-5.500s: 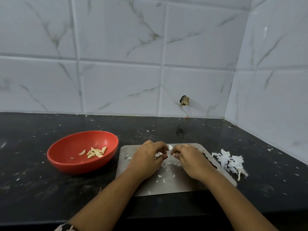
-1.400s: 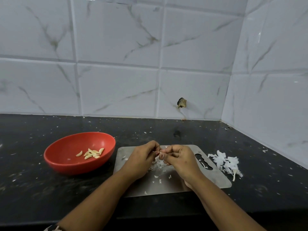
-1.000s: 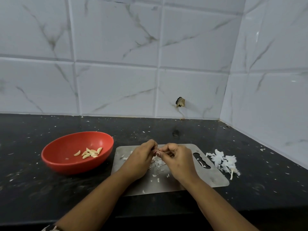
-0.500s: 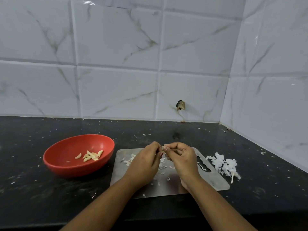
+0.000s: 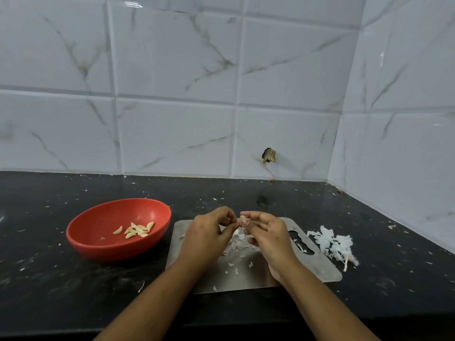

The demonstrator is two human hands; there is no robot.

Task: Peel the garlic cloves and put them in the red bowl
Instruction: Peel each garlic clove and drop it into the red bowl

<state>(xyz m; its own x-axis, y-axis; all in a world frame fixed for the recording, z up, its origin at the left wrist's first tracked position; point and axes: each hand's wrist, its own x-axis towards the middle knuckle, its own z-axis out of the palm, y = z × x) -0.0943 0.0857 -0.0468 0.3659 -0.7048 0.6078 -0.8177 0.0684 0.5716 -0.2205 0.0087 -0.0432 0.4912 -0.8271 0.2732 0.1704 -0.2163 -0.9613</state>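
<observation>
I see the garlic clove (image 5: 243, 219) pinched at the fingertips of my right hand (image 5: 268, 236), raised a little above the far edge of the metal board (image 5: 317, 267). That hand is curled closed around the clove, thumb and forefinger pressed on it. My left hand (image 5: 209, 233) sits just beside it, its fingers bent in toward the same clove; the fingertips come right up to it, but I cannot tell whether they actually grip it or a bit of skin.

Under my hands, loose skin scraps (image 5: 237, 244) lie scattered on the board. The board lies flat on the black worktop (image 5: 61, 291), with a cut-out handle slot (image 5: 301, 244) at its right end.

To the left of the board, just beside it, stands the red bowl (image 5: 98, 247), holding a small heap of peeled cloves (image 5: 136, 231) near its middle. To the right of the board, on the worktop, is a pile of white peelings (image 5: 333, 244). Small white flecks dot the worktop all round. Behind everything is a wall of white marbled tiles (image 5: 172, 134), with a small dark hole (image 5: 268, 155) in it.
</observation>
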